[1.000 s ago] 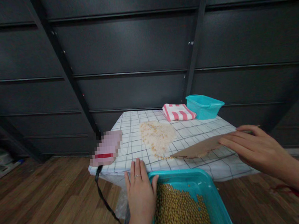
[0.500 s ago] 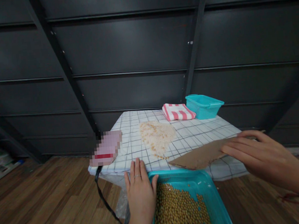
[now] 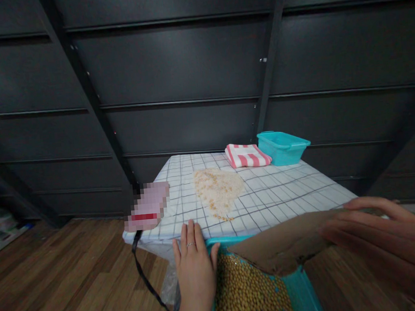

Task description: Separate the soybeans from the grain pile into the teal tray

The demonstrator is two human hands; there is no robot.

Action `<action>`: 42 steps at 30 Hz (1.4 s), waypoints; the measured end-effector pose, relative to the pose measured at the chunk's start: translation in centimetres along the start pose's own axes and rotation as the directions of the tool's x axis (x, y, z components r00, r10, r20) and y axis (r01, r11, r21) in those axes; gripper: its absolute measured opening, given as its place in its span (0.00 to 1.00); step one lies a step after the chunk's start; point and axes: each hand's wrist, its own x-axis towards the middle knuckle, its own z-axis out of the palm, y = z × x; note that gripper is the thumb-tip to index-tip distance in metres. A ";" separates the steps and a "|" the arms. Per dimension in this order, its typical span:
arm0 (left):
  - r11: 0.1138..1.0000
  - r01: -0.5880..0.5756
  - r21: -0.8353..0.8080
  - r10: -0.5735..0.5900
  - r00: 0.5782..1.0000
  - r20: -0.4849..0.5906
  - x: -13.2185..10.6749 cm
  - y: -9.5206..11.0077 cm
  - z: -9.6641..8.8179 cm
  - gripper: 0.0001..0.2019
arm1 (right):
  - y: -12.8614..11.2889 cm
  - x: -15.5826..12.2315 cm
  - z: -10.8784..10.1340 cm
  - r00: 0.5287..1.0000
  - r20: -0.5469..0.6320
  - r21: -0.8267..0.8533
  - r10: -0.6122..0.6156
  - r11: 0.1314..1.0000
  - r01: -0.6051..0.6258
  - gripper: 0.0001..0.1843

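Behind everything, dark ribbed panels (image 3: 181, 66) make the wall; wood-look floor (image 3: 86, 267) below. Table next: white cloth (image 3: 286, 187), thin dark checks. At its near edge, teal tray (image 3: 308, 289), rounded plastic, a spread of smooth greenish-yellow beans (image 3: 248, 290) inside, bare bottom at right. Brown cardboard (image 3: 281, 246), slightly bowed, ragged lower edge, tilts over the tray's far right part; I can't tell if it touches the beans. Right hand (image 3: 384, 232), blurred, is clamped on its right end. Left hand (image 3: 195, 270) lies palm down, fingers straight, gripping nothing I can see: fingertips at the cloth's edge, thumb at the tray's far left corner. Far right: teal basin (image 3: 287, 155), sloping walls, bottom hidden from me. Mid-table: grain heap (image 3: 219, 186), pale, low, fine, mixed with yellow beans; short bean row (image 3: 223, 218) at its near tip. Folded towel (image 3: 247, 157), pink-and-white stripes, just beside the basin. Pixelated pink slab (image 3: 148, 203) left, black strap (image 3: 145, 279) hanging. Thin ring (image 3: 191, 244), left hand.
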 end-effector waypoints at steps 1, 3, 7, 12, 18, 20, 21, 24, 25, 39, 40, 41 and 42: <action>1.000 0.002 0.001 -0.002 1.000 0.003 0.0 0.0 0.0 0.27 | 0.1 -0.1 0.0 1.000 -0.024 0.020 -0.016 1.000 0.016 0.14; 1.000 0.003 -0.004 -0.003 1.000 0.006 0.0 0.0 0.0 0.27 | 0.4 -0.3 0.0 0.999 -0.033 0.054 -0.036 0.998 0.038 0.13; 0.999 0.011 -0.036 -0.010 1.000 0.016 -0.2 0.0 0.0 0.26 | 1.5 -0.3 0.3 0.999 0.021 -0.036 -0.028 0.999 0.028 0.15; 0.999 0.033 -0.039 -0.031 0.998 0.049 -0.4 0.1 0.0 0.27 | 2.5 0.7 1.1 0.997 -0.016 -0.203 -0.072 0.977 0.067 0.18; 0.999 0.036 -0.008 -0.035 0.997 0.070 -0.4 0.2 -0.3 0.26 | 2.3 2.8 2.0 0.984 -0.092 -0.209 -0.150 0.969 0.128 0.16; 1.000 0.028 -0.005 -0.027 0.998 0.061 -0.4 0.2 -0.3 0.26 | 2.1 3.0 2.3 0.984 -0.085 -0.188 -0.155 0.973 0.137 0.15; 1.000 0.025 -0.007 -0.025 0.998 0.058 -0.4 0.2 -0.4 0.26 | 2.0 3.0 2.4 0.984 -0.081 -0.177 -0.159 0.974 0.143 0.14; 0.999 0.032 -0.010 -0.031 0.998 0.058 -0.5 0.1 -0.4 0.26 | 1.8 3.0 2.6 0.984 -0.080 -0.147 -0.157 0.978 0.145 0.14; 0.999 0.034 -0.010 -0.034 0.998 0.059 -0.4 0.1 -0.4 0.26 | 1.7 3.1 2.6 0.984 -0.087 -0.140 -0.154 0.980 0.141 0.14; 0.998 0.046 -0.031 -0.044 0.997 0.062 -0.5 0.2 -0.1 0.26 | 1.6 2.6 2.1 0.989 -0.041 -0.127 -0.143 0.982 0.137 0.16; 0.998 0.050 -0.028 -0.048 0.996 0.070 -0.5 0.2 -0.1 0.26 | 1.6 2.6 2.1 0.988 -0.043 -0.126 -0.147 0.982 0.141 0.16; 0.998 0.052 -0.023 -0.050 0.996 0.076 -0.5 0.2 0.0 0.26 | 1.5 2.7 2.1 0.988 -0.047 -0.125 -0.150 0.982 0.143 0.15; 0.999 0.049 -0.020 -0.048 0.996 0.080 -0.5 0.2 0.0 0.26 | 1.5 2.7 2.1 0.987 -0.048 -0.124 -0.152 0.982 0.145 0.15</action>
